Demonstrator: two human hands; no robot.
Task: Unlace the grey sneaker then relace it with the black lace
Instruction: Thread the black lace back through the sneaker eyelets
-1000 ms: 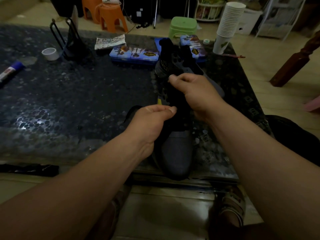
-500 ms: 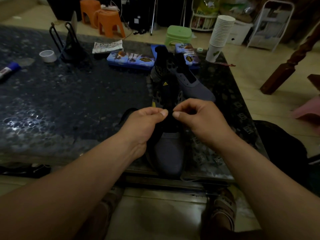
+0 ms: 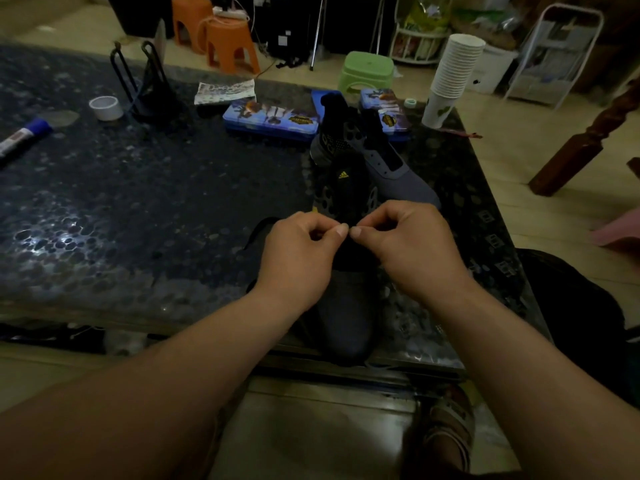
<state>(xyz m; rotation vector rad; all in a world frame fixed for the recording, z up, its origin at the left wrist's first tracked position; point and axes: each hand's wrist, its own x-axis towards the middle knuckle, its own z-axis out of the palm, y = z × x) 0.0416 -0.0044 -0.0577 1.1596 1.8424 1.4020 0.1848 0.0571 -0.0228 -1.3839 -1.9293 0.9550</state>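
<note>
A grey sneaker [image 3: 348, 317] stands at the near edge of the dark table [image 3: 145, 216], toe pointing at me, black tongue with a yellow logo up. My left hand [image 3: 298, 254] and my right hand [image 3: 405, 247] hover over its lower eyelets, thumbs nearly touching. Each pinches the black lace [image 3: 349, 249], which is hard to make out against the dark tongue. A loop of lace [image 3: 258, 230] lies on the table left of the shoe. A second grey sneaker [image 3: 388, 168] lies behind, eyelets bare.
Two blue tins [image 3: 270, 119] sit behind the shoes. A stack of paper cups [image 3: 450, 74] stands at the far right corner. A tape roll [image 3: 105, 107], a black wire stand [image 3: 145, 88] and a marker [image 3: 24, 135] lie to the left. Stools stand on the floor beyond.
My right hand came down from the upper tongue to meet my left hand over the lower eyelets. The second sneaker behind is uncovered now. The view has tilted slightly.
</note>
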